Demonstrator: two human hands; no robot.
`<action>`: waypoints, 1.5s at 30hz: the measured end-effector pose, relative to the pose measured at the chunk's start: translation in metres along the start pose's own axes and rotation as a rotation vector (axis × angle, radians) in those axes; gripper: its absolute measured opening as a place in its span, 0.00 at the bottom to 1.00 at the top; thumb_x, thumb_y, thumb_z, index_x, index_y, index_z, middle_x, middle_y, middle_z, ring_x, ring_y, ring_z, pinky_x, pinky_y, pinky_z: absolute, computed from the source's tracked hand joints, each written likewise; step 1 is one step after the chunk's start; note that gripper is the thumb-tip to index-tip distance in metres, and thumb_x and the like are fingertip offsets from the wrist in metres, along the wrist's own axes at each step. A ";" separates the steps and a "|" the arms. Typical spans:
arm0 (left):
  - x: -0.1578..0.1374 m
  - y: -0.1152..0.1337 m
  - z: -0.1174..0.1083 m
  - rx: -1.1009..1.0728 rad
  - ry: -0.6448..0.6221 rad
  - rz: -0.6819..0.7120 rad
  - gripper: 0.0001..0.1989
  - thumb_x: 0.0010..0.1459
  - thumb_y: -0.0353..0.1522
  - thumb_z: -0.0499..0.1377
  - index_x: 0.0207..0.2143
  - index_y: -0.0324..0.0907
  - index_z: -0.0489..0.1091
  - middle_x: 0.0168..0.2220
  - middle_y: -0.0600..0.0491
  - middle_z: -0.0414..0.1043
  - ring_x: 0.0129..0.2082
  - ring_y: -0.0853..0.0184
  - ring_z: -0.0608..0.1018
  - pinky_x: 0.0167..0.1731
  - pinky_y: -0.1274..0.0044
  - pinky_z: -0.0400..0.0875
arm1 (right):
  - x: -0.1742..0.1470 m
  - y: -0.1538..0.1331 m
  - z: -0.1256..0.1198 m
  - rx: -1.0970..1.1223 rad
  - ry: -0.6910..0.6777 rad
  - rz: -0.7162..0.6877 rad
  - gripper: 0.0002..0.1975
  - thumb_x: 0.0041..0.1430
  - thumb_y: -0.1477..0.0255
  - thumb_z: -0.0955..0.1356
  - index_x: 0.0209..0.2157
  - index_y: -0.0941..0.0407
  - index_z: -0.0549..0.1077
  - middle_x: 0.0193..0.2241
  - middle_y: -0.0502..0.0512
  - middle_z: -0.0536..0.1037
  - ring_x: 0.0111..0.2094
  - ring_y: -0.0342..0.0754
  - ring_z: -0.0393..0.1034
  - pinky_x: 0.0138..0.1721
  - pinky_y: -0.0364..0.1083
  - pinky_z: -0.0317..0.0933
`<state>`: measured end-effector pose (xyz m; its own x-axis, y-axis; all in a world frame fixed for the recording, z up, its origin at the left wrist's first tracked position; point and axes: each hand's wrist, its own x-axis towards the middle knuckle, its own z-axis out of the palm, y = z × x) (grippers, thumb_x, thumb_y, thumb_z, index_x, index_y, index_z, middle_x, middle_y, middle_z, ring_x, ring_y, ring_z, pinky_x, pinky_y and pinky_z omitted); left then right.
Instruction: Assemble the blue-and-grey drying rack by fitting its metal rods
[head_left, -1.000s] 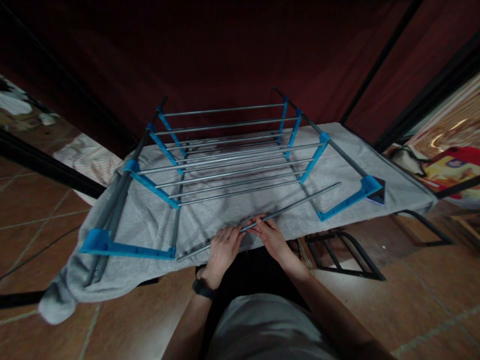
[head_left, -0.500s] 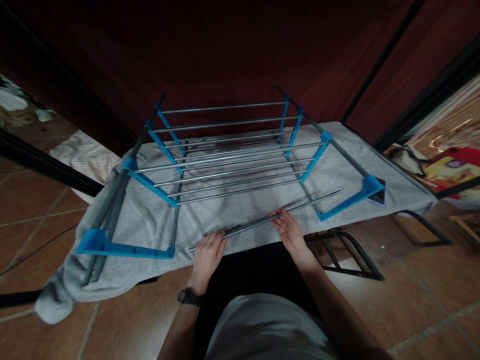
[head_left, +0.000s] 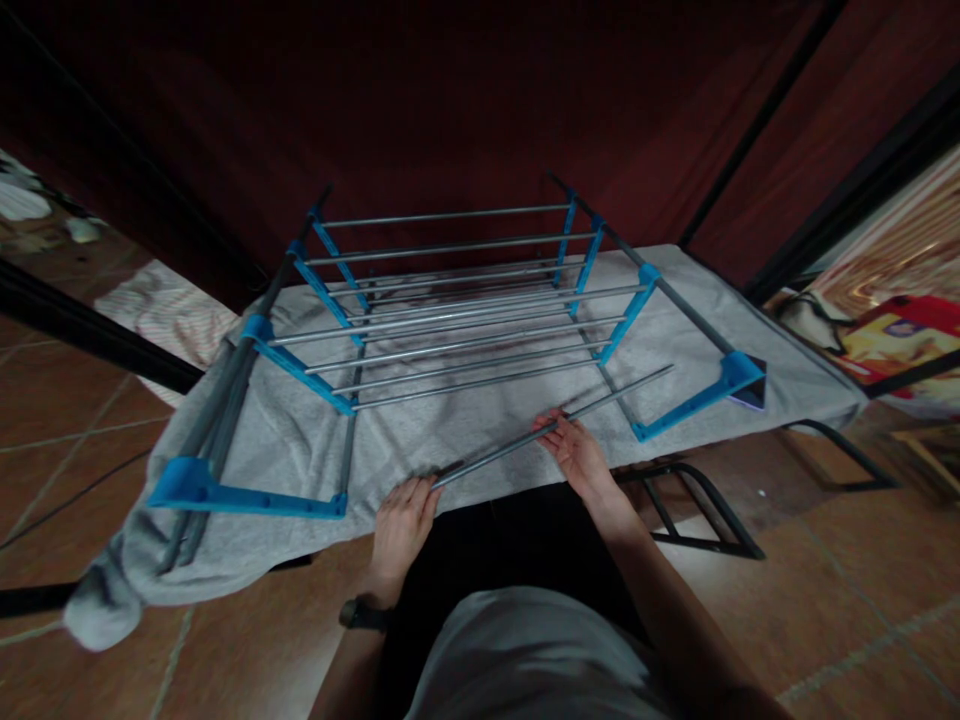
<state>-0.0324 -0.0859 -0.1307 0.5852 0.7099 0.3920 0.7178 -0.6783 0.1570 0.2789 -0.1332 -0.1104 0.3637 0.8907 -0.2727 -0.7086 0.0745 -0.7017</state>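
Note:
Both hands hold one thin grey metal rod (head_left: 495, 452), which slants up to the right over the cloth's near edge. My left hand (head_left: 405, 518) is closed round its lower left end and hides the tip. Farther along, my right hand (head_left: 576, 455) pinches the rod between thumb and fingers, and the free end sticks out to the right. Just beyond stands a drying rack (head_left: 465, 345) with blue plastic brackets and several grey cross rods. Its near left bracket (head_left: 247, 498) and near right bracket (head_left: 690, 402) lie on either side of my hands, with no rod between them.
The rack stands on a grey cloth (head_left: 300, 420) spread over a bed-like surface. A small dark object (head_left: 752, 388) lies behind the near right bracket. Black metal bars (head_left: 705, 510) stick out at the lower right above the tiled floor (head_left: 840, 600). A dark red curtain (head_left: 450, 100) hangs behind.
My left hand has moved slightly left and down, and now covers the rod's left tip. The rod tilts more steeply, its right end a little higher. The rack has not moved.

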 end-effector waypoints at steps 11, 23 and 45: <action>-0.020 0.000 -0.017 -0.014 0.019 -0.010 0.13 0.69 0.36 0.51 0.47 0.41 0.71 0.37 0.51 0.78 0.36 0.65 0.80 0.38 0.74 0.71 | 0.011 0.012 0.029 -0.049 0.018 0.038 0.12 0.54 0.64 0.74 0.37 0.54 0.74 0.34 0.54 0.83 0.36 0.47 0.79 0.40 0.46 0.72; 0.003 0.025 -0.055 0.119 0.217 -0.011 0.13 0.65 0.27 0.56 0.51 0.41 0.69 0.46 0.47 0.76 0.43 0.60 0.77 0.47 0.66 0.65 | 0.008 0.022 0.043 0.075 0.078 0.139 0.07 0.56 0.68 0.74 0.31 0.54 0.73 0.31 0.51 0.83 0.35 0.46 0.78 0.41 0.46 0.73; 0.040 0.062 -0.070 -0.101 0.230 -0.037 0.12 0.67 0.34 0.54 0.49 0.42 0.71 0.41 0.49 0.77 0.40 0.63 0.77 0.42 0.71 0.69 | -0.048 -0.079 0.136 -0.284 -0.264 -0.487 0.10 0.61 0.63 0.69 0.43 0.51 0.72 0.31 0.48 0.76 0.35 0.44 0.73 0.42 0.47 0.69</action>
<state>0.0089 -0.1128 -0.0415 0.4497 0.6805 0.5785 0.6891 -0.6764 0.2600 0.2349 -0.1210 0.0473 0.4171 0.8681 0.2693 -0.2971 0.4102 -0.8622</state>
